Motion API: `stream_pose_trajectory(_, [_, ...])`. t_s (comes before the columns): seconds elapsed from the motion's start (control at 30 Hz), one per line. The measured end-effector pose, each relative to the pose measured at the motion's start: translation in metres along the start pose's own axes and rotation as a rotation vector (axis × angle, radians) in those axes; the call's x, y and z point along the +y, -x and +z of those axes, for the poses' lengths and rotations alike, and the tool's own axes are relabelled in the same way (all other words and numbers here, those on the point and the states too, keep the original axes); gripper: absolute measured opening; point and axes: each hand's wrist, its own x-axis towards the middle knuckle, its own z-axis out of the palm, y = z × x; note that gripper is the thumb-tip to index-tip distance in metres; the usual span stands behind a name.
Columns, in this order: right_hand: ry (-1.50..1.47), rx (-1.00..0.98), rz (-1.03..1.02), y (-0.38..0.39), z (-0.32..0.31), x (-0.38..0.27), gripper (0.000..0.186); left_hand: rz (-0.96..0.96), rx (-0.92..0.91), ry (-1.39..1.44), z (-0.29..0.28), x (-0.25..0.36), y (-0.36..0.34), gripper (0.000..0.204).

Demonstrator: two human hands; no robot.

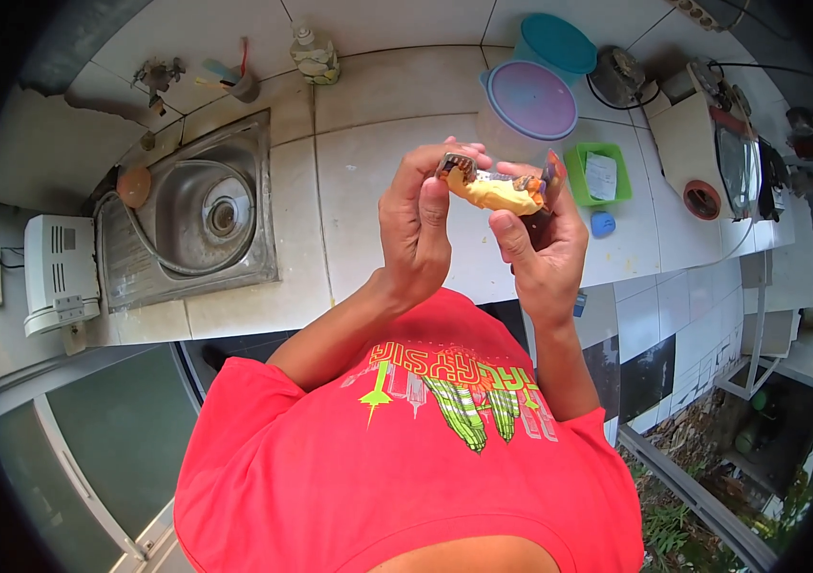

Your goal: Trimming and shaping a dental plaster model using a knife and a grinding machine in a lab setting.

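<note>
Above the white tiled counter [368, 224], both hands grip a small yellow packet [495, 194] with dark and orange printed parts. One of its ends has a jagged, shiny edge. At the packet's left end, my left hand [414, 205] is closed, with the thumb in front and the fingers behind. My right hand [548, 239] is closed round the other end, its thumb below the yellow part. Some fingers of both hands are hidden behind the packet, and I cannot make out what is in it.
A steel sink [268, 205] with a hose lies left. Behind the hands stand a purple-lidded tub [532, 98] and a teal-lidded tub [556, 45]. A green basket [573, 167] with paper and a small blue object [602, 224] are at right. A bottle [315, 57] stands at the wall.
</note>
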Motion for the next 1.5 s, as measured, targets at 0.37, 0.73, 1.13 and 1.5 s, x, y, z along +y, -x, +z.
stream_pose_trajectory(0.37, [0.291, 0.087, 0.05, 0.039, -0.032, -0.006, 0.027, -1.019, -0.054, 1.013, -0.012, -0.006, -0.003, 0.06])
stream_pose_trajectory(0.73, [0.328, 0.012, -0.235, 0.03, -0.024, -0.024, 0.027, -1.171, -0.128, 1.357, -0.014, -0.001, -0.005, 0.085])
stream_pose_trajectory(1.13, [0.328, 0.202, -0.549, 0.006, 0.001, -0.049, 0.037, -1.222, 0.109, 1.185, -0.015, -0.007, -0.003, 0.071])
stream_pose_trajectory(1.5, [0.396, 0.125, -0.527, 0.002, -0.001, -0.018, 0.027, -1.162, 0.158, 1.108, -0.012, -0.01, -0.011, 0.049])
